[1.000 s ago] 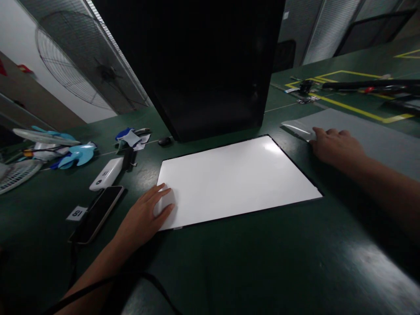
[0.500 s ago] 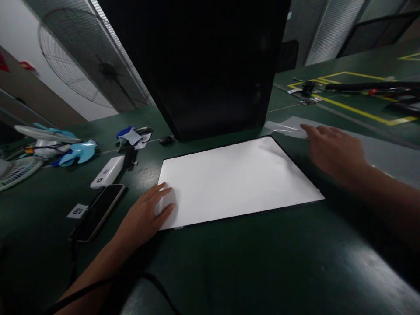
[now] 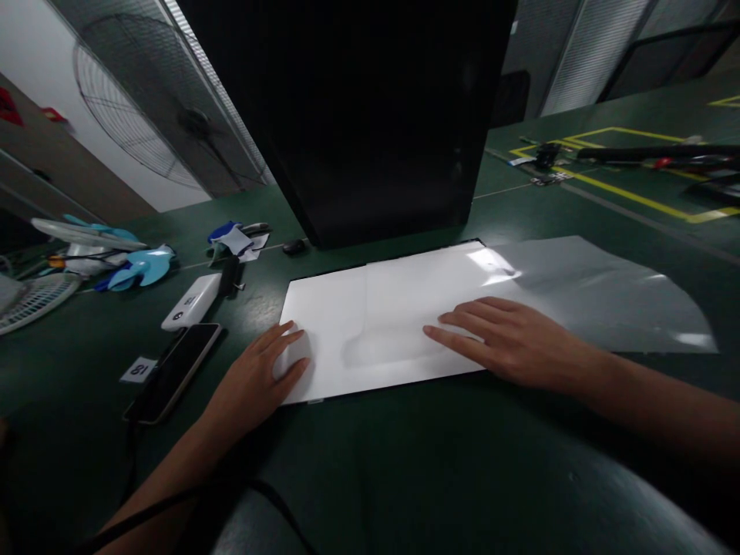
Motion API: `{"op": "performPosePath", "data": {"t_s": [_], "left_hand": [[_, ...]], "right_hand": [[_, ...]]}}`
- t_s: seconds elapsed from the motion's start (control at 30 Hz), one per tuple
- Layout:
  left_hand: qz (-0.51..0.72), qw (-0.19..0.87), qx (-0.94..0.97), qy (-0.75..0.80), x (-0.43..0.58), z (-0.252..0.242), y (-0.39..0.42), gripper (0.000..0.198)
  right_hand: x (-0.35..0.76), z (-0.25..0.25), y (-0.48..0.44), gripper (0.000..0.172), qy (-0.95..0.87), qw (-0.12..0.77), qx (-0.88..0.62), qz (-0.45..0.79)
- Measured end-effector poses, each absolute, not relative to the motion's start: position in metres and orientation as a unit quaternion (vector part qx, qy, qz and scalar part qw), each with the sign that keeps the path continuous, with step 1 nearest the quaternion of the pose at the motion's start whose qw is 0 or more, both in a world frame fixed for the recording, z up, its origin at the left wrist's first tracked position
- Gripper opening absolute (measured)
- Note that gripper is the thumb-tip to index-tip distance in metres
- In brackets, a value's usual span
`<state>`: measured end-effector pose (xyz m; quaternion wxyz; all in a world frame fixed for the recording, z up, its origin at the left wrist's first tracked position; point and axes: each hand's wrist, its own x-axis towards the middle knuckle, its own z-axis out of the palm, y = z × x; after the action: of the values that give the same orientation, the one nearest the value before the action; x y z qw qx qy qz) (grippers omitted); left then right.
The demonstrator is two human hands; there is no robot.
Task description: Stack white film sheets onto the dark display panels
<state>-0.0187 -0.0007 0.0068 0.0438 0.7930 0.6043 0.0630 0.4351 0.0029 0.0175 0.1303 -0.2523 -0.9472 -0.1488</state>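
A flat white panel [image 3: 327, 316] with a thin dark edge lies on the green table in front of me. Over its right part, and past its right side onto the table, spreads a clear plastic sheet [image 3: 583, 293]. My left hand [image 3: 260, 370] rests on the panel's left end with the fingers apart. Stretched flat, the fingers of my right hand [image 3: 497, 339] lie on the sheet above the panel. The sheet's left edge runs across the middle of the panel.
Behind the panel stands a large black screen [image 3: 370, 123]. To the left are a phone [image 3: 179, 374], a white power bank [image 3: 193, 302], a small black mouse [image 3: 294, 247] and blue fan parts [image 3: 142, 266]. Yellow tape [image 3: 641, 196] and a black arm-like device [image 3: 636, 154] are at the back right.
My right hand has moved left, from beside the panel onto it. The clear sheet has come along and now covers the panel's right part. My left hand has stayed put.
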Motion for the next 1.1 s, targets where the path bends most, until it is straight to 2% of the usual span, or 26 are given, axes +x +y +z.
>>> {"op": "performPosePath", "data": {"t_s": [0.23, 0.33, 0.43, 0.57, 0.7, 0.83, 1.1], "left_hand": [[0.060, 0.045, 0.791, 0.607, -0.019, 0.007, -0.001, 0.066], [0.061, 0.046, 0.790, 0.608, -0.018, 0.009, -0.001, 0.067], [0.062, 0.045, 0.792, 0.606, -0.017, 0.009, -0.001, 0.066], [0.062, 0.044, 0.791, 0.607, -0.017, 0.007, -0.001, 0.068], [0.062, 0.043, 0.790, 0.609, -0.021, 0.005, 0.000, 0.068], [0.075, 0.033, 0.799, 0.596, -0.022, 0.006, 0.000, 0.066], [0.077, 0.028, 0.800, 0.594, -0.019, 0.006, -0.001, 0.068]], "right_hand": [[0.415, 0.011, -0.002, 0.056, -0.962, 0.134, -0.238, 0.013], [0.425, 0.008, 0.008, 0.054, -0.955, 0.135, -0.264, 0.019], [0.448, 0.008, 0.025, 0.053, -0.907, 0.151, -0.393, -0.018], [0.490, 0.010, 0.052, 0.066, -0.775, 0.118, -0.619, -0.047], [0.525, 0.008, 0.071, 0.079, -0.674, 0.074, -0.735, -0.018], [0.534, 0.001, 0.077, 0.086, -0.647, 0.064, -0.760, -0.008], [0.511, -0.002, 0.067, 0.092, -0.680, 0.097, -0.727, -0.020]]}}
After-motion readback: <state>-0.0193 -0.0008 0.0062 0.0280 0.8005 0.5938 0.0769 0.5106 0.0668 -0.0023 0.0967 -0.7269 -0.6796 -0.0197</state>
